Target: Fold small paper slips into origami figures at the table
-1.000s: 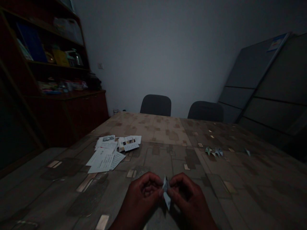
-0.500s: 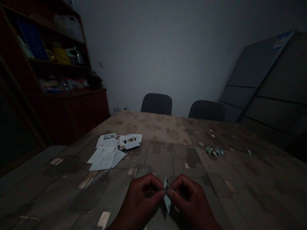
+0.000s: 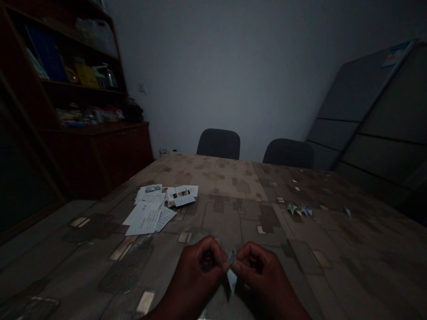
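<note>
The room is dim. Low in the middle of the head view, my left hand [image 3: 199, 275] and my right hand [image 3: 263, 278] meet over the table [image 3: 233, 213], fingers curled. Between thumbs and forefingers they pinch a small folded piece of pale paper [image 3: 231, 273], which points downward. Each hand grips one side of it.
A loose pile of printed sheets and cards [image 3: 156, 208] lies to the left. Small folded paper shapes [image 3: 299, 210] sit to the right, one more [image 3: 347, 211] farther right. Two dark chairs [image 3: 218, 143] stand at the far edge. A wooden shelf unit [image 3: 66, 102] fills the left; grey panels [image 3: 376, 120] lean at the right.
The hands have stayed together on the folded paper, pressing it a little lower and closer in; less of the paper shows above the fingers. The view has shifted slightly.
</note>
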The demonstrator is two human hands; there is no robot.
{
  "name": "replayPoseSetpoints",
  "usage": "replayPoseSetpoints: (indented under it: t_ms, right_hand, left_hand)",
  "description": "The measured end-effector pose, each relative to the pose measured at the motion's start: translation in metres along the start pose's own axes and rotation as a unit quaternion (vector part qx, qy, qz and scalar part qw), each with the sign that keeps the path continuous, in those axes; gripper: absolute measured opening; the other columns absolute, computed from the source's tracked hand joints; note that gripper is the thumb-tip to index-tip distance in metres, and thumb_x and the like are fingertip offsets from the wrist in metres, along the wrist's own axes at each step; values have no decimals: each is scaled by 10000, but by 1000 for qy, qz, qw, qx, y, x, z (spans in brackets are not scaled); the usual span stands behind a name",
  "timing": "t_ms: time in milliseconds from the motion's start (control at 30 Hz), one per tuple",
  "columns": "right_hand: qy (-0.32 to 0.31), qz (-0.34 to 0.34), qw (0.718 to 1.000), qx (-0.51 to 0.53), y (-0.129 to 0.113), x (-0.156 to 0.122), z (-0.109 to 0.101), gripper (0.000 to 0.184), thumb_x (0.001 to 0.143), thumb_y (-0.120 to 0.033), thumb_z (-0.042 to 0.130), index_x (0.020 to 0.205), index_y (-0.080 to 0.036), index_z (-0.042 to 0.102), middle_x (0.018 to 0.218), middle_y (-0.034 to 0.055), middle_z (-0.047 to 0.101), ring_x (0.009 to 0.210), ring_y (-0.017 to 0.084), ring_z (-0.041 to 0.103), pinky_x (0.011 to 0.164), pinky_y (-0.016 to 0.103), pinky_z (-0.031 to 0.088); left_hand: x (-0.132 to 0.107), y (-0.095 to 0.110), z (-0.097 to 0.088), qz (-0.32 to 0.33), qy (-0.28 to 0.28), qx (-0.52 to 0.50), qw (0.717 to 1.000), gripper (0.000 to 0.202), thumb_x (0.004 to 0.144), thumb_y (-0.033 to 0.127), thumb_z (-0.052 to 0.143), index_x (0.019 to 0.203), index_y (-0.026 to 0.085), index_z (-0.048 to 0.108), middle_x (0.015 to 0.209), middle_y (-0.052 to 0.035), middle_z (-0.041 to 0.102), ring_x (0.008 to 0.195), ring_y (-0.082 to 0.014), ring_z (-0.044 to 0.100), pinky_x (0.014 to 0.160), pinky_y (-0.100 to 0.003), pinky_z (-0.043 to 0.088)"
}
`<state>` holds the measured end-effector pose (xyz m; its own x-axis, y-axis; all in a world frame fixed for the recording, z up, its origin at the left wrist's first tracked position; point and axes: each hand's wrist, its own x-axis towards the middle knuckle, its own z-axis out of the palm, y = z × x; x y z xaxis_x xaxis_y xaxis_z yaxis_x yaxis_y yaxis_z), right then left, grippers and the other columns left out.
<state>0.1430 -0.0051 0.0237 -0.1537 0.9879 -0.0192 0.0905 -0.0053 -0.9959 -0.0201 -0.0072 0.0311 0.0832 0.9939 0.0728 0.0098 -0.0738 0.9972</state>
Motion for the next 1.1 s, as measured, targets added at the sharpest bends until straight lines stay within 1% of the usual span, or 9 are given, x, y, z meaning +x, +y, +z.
replayPoseSetpoints:
  t_ms: [100, 200, 300, 433, 533, 633, 767, 967, 1100]
  right_hand:
    - [11, -13, 999, -39, 1, 1, -1, 151, 704, -222, 700, 631, -169, 578, 548, -49, 501, 517, 106, 449, 511, 220, 346]
    - [19, -3, 999, -39, 3, 4, -3, 183, 683, -229, 718, 607, -173, 561, 527, -57, 485, 493, 100, 429, 489, 217, 333]
    - [17, 15, 1000, -3, 5, 7, -4, 231, 689, -279, 737, 613, -172, 547, 521, -59, 491, 480, 92, 422, 485, 213, 326]
    - [21, 30, 998, 49, 8, 8, -5, 295, 690, -322, 770, 613, -175, 526, 519, -63, 489, 477, 86, 424, 484, 206, 321]
    - [10, 27, 998, 59, 10, 7, -4, 344, 680, -393, 799, 621, -173, 542, 526, -54, 501, 482, 93, 434, 479, 206, 315]
    - [-5, 20, 999, 48, 8, 6, -5, 418, 652, -505, 811, 634, -163, 570, 546, -39, 519, 495, 101, 452, 498, 214, 326]
    - [-6, 11, 1000, 26, -3, 4, -7, 500, 765, -636, 652, 606, -173, 549, 543, -31, 496, 502, 113, 439, 504, 230, 337]
    - [15, -65, 994, -86, -3, 0, -6, 233, 760, -367, 677, 655, -168, 618, 569, -28, 506, 564, 139, 457, 549, 248, 347]
    - [20, -93, 988, -119, 4, 0, -6, 164, 768, -286, 658, 654, -171, 636, 582, -19, 539, 586, 149, 498, 558, 250, 378]
  left_hand:
    - [0, -6, 1, 7, -9, 3, 1000, 173, 648, 52, 623, 589, 196, 545, 618, 24, 612, 613, -145, 570, 582, -245, 432]
    - [5, -11, 1, -33, -9, -48, 998, 138, 648, 80, 664, 704, 182, 590, 596, 46, 605, 558, -124, 572, 540, -221, 422]
    - [12, -15, 0, -87, -47, -130, 987, 161, 764, 292, 676, 819, 150, 622, 583, 7, 660, 490, -129, 600, 493, -224, 440]
    - [14, -23, 0, -114, -95, -141, 979, 457, 806, 572, 627, 727, 123, 647, 520, -39, 668, 429, -133, 601, 443, -219, 431]
    - [10, -28, 2, -116, -105, -133, 979, 432, 725, 554, 728, 665, 137, 636, 454, -8, 636, 386, -109, 553, 434, -207, 412]
    - [8, -27, 3, -120, -85, -125, 981, 377, 642, 478, 807, 653, 153, 617, 415, 23, 607, 358, -99, 518, 415, -200, 388]
    - [9, -20, 1, -128, -70, -108, 983, 379, 654, 486, 781, 625, 159, 592, 421, 13, 613, 351, -98, 509, 409, -203, 382]
    - [8, -15, 0, -115, -61, -93, 987, 373, 665, 492, 756, 615, 156, 600, 427, 14, 603, 357, -97, 507, 418, -205, 371]
    - [7, -17, 0, -104, -68, -103, 987, 331, 699, 452, 745, 635, 153, 618, 460, 19, 610, 385, -99, 519, 438, -209, 396]
